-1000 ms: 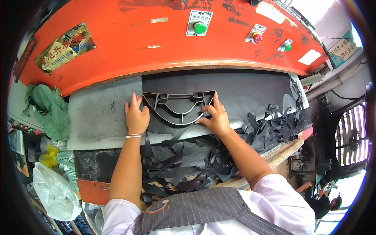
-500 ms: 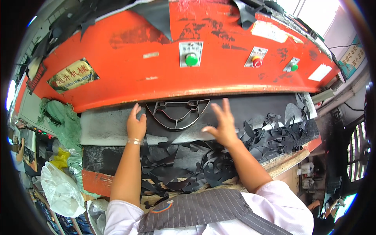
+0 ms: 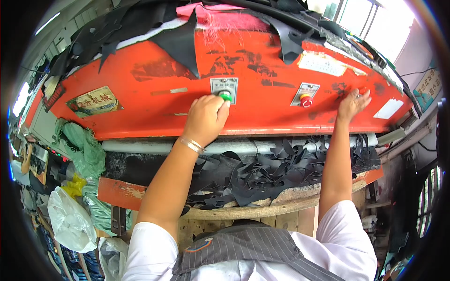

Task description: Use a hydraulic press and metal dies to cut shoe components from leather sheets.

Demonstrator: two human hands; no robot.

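My left hand (image 3: 205,118) is closed, its curled fingers and thumb against the green push button (image 3: 225,96) on the front of the red press (image 3: 262,112). Part of that button still shows above the fingers. At the press's right side, my right hand (image 3: 352,105) lies against the panel with its fingers loosely stretched, covering the spot where a second green button sits. Between the hands is a red mushroom-shaped button (image 3: 306,100), untouched. The metal cutting die is out of sight, with the press front over that area.
Black sheet offcuts (image 3: 262,173) lie heaped on the press bed below the red front. A wooden edge (image 3: 253,208) runs along the bed's near side. More black scraps (image 3: 180,44) and pink cloth (image 3: 211,18) hang over the top. White plastic bags (image 3: 72,220) stand at left.
Both hands have left the bed beside the cutting die and risen to the press front, the left to the middle button, the right to the far-right one. The die has gone from view.
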